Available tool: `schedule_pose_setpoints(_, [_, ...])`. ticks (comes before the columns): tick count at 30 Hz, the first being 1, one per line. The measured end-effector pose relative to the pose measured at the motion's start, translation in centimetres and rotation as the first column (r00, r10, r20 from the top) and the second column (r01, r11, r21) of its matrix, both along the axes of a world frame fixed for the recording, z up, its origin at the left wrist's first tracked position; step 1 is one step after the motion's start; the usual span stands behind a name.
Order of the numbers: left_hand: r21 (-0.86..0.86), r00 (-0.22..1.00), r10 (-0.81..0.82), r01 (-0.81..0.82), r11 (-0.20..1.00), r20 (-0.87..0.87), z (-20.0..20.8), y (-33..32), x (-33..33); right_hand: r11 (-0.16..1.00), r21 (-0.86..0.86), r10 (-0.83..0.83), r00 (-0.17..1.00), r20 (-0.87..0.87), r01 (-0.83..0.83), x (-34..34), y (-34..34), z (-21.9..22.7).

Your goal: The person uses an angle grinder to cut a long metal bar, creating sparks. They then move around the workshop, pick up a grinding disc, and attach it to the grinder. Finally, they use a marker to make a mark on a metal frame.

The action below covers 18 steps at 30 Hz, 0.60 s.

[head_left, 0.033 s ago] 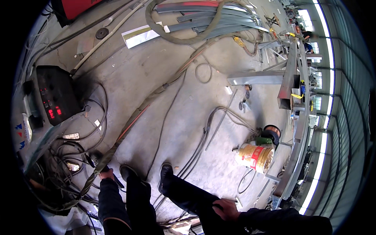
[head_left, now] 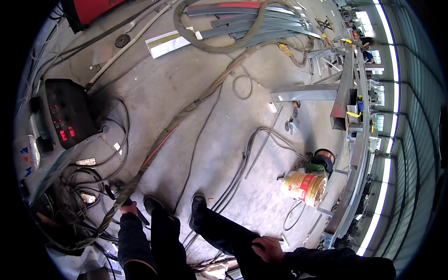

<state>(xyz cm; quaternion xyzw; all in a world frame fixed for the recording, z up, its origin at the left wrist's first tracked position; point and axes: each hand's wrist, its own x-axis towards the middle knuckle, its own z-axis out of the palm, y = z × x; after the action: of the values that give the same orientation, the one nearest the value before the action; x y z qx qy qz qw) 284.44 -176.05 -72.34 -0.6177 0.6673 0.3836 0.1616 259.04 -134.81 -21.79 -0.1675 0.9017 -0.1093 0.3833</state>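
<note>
At the lower left, my left hand (head_left: pixel 129 209) is closed round a dark hand tool with a round metallic head (head_left: pixel 114 189), which looks like an angle grinder. Its dark end (head_left: pixel 142 217) sticks out beyond my fingers, near my left shoe (head_left: pixel 153 203). A thick sheathed cable (head_left: pixel 122 197) passes right above this hand and hides part of the tool. Lower right of centre, my right hand (head_left: pixel 269 249) lies on my right knee (head_left: pixel 245 240), with its fingers apart and only dark trouser cloth between them.
A black machine with a red lit display (head_left: pixel 70 112) stands at the left, above tangled cables (head_left: pixel 77 186). Hoses (head_left: pixel 233 172) cross the concrete floor. To the right are a yellowish bucket (head_left: pixel 303 187), a wire spool (head_left: pixel 324 157) and steel beams (head_left: pixel 305 93). Metal strips (head_left: pixel 252 25) lie at the top.
</note>
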Motion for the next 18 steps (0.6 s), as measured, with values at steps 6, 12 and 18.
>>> schedule_pose_setpoints(6, [0.589,0.988,-0.130,0.057,0.806,0.081,4.0,2.9,4.1,0.988,-0.140,0.079,0.990,0.118,-0.062,0.3,-0.8,0.8])
schedule_pose_setpoints(12, [0.574,0.959,0.213,-0.070,0.816,-0.186,6.6,5.3,3.5,0.988,-0.119,0.128,0.958,0.256,-0.100,1.5,0.7,1.7])
schedule_pose_setpoints(18, [0.475,0.979,-0.200,0.162,0.865,0.030,12.5,5.2,-2.4,0.984,-0.155,0.128,0.947,0.293,-0.085,2.5,1.5,2.5])
